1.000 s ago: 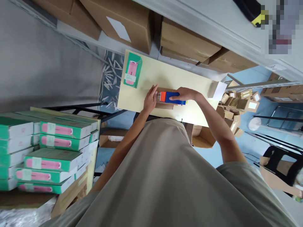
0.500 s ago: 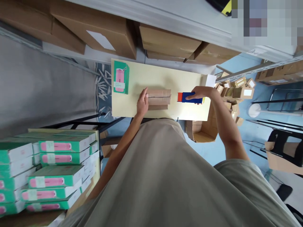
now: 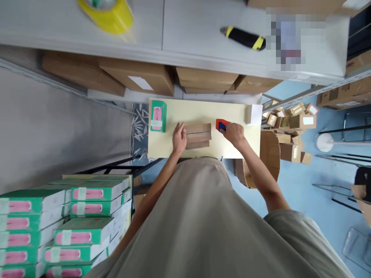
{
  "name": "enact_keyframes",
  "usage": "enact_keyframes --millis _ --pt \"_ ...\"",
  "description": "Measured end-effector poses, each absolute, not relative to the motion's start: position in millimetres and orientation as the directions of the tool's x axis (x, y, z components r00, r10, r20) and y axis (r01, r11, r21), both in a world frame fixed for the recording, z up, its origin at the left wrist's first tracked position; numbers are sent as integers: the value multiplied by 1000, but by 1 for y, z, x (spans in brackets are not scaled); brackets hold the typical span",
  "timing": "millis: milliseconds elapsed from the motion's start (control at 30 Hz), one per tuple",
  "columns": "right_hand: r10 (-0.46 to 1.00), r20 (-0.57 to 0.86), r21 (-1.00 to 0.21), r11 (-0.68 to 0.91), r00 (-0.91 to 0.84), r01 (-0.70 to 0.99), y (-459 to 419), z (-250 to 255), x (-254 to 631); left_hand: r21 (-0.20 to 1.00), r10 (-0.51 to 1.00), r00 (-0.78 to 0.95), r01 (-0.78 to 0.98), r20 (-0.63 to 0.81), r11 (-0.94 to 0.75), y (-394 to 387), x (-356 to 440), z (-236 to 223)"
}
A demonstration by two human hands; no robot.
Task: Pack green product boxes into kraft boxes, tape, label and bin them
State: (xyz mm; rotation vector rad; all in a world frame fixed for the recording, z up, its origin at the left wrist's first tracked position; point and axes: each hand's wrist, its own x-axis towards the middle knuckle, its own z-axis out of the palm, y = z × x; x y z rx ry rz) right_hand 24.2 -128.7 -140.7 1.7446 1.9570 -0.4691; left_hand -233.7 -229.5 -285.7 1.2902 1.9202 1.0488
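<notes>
On the pale tabletop (image 3: 188, 110) a small brown cardboard box (image 3: 199, 136) lies with a seam along its top and a flap standing out on the near side. My left hand (image 3: 179, 139) rests against the box's left end, fingers stretched out, not wrapped round it. Right of the box, my right hand (image 3: 235, 134) is closed round a blue and red tape dispenser (image 3: 222, 125). The dispenser's red end points left towards the box, with a gap between them. My fingers and palm hide much of its body.
A green box with a pink picture (image 3: 158, 116) lies at the table's left, a white box (image 3: 255, 114) at its right. Stacked green boxes (image 3: 87, 231) stand lower left. Yellow tape (image 3: 116, 17) and a black-and-yellow tool (image 3: 243, 37) lie on the shelf above. Cardboard boxes (image 3: 303, 120) lie right.
My right hand has turned the tape dispenser and brought it a little closer to the box. My left hand stays at the box's left end. The view has shifted, showing more of the shelf.
</notes>
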Motion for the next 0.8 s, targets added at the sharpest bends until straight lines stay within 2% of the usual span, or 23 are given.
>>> enact_keyframes --millis 67,167,267,333,433,533,667,800 --pt "883 -445 -45 141 -146 989 -123 -107 20 865 920 -376 492 113 95 -212 -230 -245" --pt "942 -238 -194 192 -236 962 -101 -56 2 824 863 -319 538 393 -177 -173 -223 -165" --pt "923 25 -295 373 -383 880 -56 -18 -28 726 766 -232 560 599 -398 -124 -220 -93" --pt "862 180 -293 506 -474 811 -15 -7 -53 701 740 -207 550 640 -453 -91 -222 -64" --pt "799 285 -213 592 -530 777 46 -14 -89 742 773 -201 500 601 -447 -56 -230 -57" --pt "795 251 -202 600 -552 774 85 -33 -115 807 829 -221 452 514 -380 -53 -235 -78" --pt "799 221 -236 599 -558 765 84 -40 -123 896 897 -284 390 338 -214 -87 -237 -131" --pt "808 362 -264 567 -464 781 25 -51 -92 956 901 -431 282 54 77 -152 -245 -204"
